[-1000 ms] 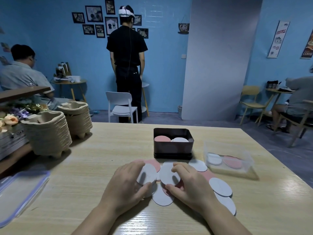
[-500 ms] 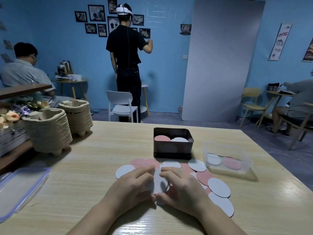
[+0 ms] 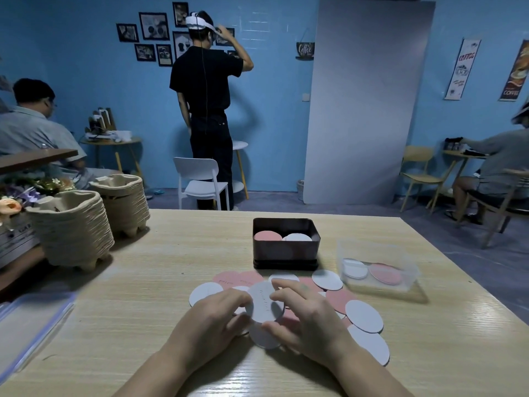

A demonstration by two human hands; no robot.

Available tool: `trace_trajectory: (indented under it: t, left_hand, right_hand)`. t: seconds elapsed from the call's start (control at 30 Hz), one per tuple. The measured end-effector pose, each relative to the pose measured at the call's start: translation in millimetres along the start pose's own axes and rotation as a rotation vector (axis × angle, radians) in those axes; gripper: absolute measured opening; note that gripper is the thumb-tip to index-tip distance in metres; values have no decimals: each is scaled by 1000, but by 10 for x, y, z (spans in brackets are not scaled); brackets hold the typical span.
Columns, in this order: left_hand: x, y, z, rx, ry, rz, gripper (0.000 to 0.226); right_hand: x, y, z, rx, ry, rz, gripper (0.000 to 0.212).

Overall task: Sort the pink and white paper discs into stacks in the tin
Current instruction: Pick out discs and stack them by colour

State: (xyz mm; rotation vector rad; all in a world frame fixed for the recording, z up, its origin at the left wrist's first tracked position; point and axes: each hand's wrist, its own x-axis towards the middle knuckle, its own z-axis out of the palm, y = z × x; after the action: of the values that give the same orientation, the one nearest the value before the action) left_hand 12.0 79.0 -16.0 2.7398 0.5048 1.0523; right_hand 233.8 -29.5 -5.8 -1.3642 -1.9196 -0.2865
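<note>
Tin (image 3: 285, 255), beyond hands: one pink, one white stack begun. Left hand (image 3: 210, 325) and right hand (image 3: 307, 319) pinch white disc (image 3: 264, 303); many loose discs (image 3: 363, 312) remain.

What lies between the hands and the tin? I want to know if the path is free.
In the head view, loose pink discs and white discs cover the table between the hands and the tin; both hands hold a white disc.
</note>
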Motion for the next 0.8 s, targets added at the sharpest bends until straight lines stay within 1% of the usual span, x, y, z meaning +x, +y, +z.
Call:
trace_trajectory:
  t: [0.13, 0.23, 0.3, 0.4, 0.5, 0.57, 0.67, 0.8]
  left_hand:
    - [-3, 15, -7, 28, -10, 1, 7]
    - [-3, 18, -13, 48, -10, 0, 7]
    - [5, 35, -23, 59, -10, 3, 9]
    - [13, 26, -7, 83, -11, 6, 11]
    - [12, -4, 0, 80, -18, -24, 18]
    - [9, -4, -25, 106, -4, -79, 25]
    - [25, 18, -56, 217, 11, -217, 39]
    - [74, 41, -24, 291, -181, -368, 61]
  right_hand:
    - [-22, 35, 51, 11, -97, 29, 39]
    - [-8, 36, 66, 6, -162, 43, 31]
    - [9, 22, 56, -12, -157, 24, 28]
    - [6, 26, 53, -14, -124, 23, 33]
    - [-4, 48, 62, -6, -111, 33, 32]
    - [-11, 50, 45, -18, -102, 54, 31]
    - [-22, 47, 13, -31, -109, 116, 32]
    - [-23, 66, 10, -29, -154, 166, 30]
